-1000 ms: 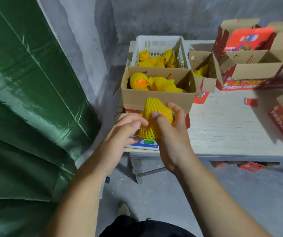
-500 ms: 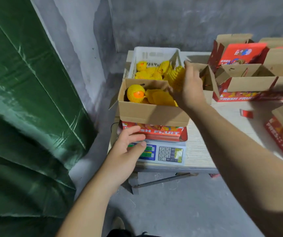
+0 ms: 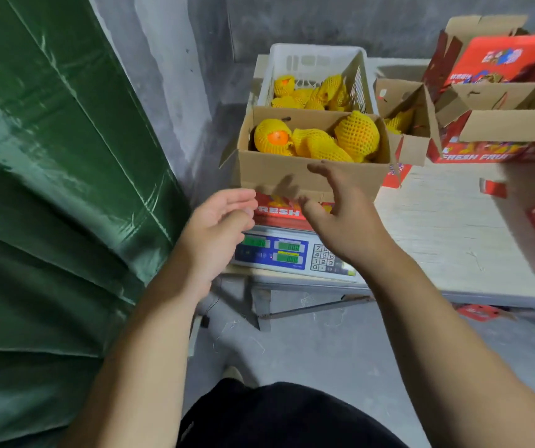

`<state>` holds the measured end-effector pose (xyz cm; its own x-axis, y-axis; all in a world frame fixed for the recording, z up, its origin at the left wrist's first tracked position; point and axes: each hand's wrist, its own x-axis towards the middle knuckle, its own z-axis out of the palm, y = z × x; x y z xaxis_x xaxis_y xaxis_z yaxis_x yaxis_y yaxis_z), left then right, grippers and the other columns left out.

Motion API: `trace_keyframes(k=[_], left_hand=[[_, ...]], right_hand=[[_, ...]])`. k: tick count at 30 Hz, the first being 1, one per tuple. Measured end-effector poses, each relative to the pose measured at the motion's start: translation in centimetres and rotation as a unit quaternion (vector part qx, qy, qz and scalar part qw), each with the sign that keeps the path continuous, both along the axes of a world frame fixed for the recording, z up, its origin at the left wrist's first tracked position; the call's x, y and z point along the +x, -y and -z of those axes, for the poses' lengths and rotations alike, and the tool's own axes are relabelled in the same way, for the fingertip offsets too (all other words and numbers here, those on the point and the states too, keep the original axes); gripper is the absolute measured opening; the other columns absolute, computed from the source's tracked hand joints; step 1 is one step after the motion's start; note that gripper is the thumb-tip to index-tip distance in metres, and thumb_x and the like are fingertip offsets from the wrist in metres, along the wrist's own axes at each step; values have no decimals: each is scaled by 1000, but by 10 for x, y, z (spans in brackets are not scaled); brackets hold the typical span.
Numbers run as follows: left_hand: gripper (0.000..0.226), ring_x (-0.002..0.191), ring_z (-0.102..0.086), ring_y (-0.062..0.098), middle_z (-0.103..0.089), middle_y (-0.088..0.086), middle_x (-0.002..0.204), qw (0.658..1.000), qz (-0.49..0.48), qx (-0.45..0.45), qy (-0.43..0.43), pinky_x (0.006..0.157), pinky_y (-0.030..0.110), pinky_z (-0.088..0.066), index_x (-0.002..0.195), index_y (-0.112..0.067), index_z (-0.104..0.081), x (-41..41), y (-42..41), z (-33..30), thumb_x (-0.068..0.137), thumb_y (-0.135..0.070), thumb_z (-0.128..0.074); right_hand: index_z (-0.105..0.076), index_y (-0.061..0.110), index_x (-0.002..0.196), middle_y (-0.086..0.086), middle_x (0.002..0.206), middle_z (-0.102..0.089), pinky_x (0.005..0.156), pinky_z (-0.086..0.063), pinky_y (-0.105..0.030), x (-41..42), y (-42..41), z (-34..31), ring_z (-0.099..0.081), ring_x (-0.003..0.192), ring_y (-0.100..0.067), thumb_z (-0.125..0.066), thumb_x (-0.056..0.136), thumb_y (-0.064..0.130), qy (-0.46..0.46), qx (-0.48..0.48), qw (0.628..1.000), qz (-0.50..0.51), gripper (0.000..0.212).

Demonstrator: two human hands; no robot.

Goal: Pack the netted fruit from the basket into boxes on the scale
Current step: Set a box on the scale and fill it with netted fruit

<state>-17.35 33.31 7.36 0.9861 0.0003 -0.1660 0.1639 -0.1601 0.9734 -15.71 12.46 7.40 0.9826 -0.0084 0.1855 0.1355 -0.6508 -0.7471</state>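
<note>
Head view: open cardboard box (image 3: pixel 308 176) standing on the scale (image 3: pixel 295 253), flaps up, red band with "FRESH" lettering along its lower front. Inside the box, several pieces of netted fruit (image 3: pixel 356 134) in yellow foam mesh; one at the left with orange skin (image 3: pixel 277 137) showing through a gap in the net. Directly behind the box, touching or just beside its back flap, a white plastic basket (image 3: pixel 292 63) with more netted fruit piled at its bottom.

Left hand (image 3: pixel 217 227) in front of the box's lower left corner, palm turned inward, fingers loosely extended, holding nothing. Right hand (image 3: pixel 340 218) just beside it, in front of the box's front wall and above the scale keypad (image 3: pixel 324 258), fingers spread and relaxed, also empty; contact with the cardboard not clear. Both hands near each other but apart.

Scale at the near edge of a pale wooden table (image 3: pixel 447 227), green digits lit on its blue display panel (image 3: pixel 276 250). To the right on the table, a smaller open carton (image 3: pixel 411 130) with a little yellow netting inside, and further red-printed fruit cartons (image 3: pixel 499 101) with flaps open. Green tarpaulin (image 3: pixel 49 189) filling the left side, grey concrete wall (image 3: pixel 324 21) behind, grey floor below.
</note>
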Motion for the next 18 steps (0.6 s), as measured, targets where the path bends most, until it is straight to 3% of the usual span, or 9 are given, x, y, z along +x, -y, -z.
trace_keyframes(k=[4,8,13,18], left_hand=[[29,110,-72,14,-75,-13,116,999,-36,-13,-1,90,26,-55,112,-38,-69,-2,-11,-5,106,-13,-54],[26,107,-73,10,-76,-15,114,999,-49,-17,5,93,28,-55,110,-39,-70,-6,-20,-8,105,-16,-58],[21,106,-73,9,-77,-14,112,998,-61,-24,0,91,27,-54,108,-40,-72,-12,-23,-7,90,-33,-65],[27,105,-74,7,-78,-17,109,997,-68,-31,-6,88,26,-55,108,-40,-72,-14,-22,-6,82,-40,-63]], right_hand=[[-52,29,145,7,149,-54,87,-39,-8,-6,5,-2,-45,117,1,-61,100,31,-8,23,1000,3,47],[-55,27,144,5,147,-56,99,-45,-29,-13,4,-1,-48,119,-6,-61,100,33,-19,48,999,2,45],[-55,28,144,5,144,-59,107,-49,-43,-20,4,0,-53,130,-16,-61,102,34,-37,42,998,8,43],[-57,29,142,8,141,-61,104,-52,-43,-22,7,5,-57,126,-14,-62,101,35,-45,49,998,20,41]])
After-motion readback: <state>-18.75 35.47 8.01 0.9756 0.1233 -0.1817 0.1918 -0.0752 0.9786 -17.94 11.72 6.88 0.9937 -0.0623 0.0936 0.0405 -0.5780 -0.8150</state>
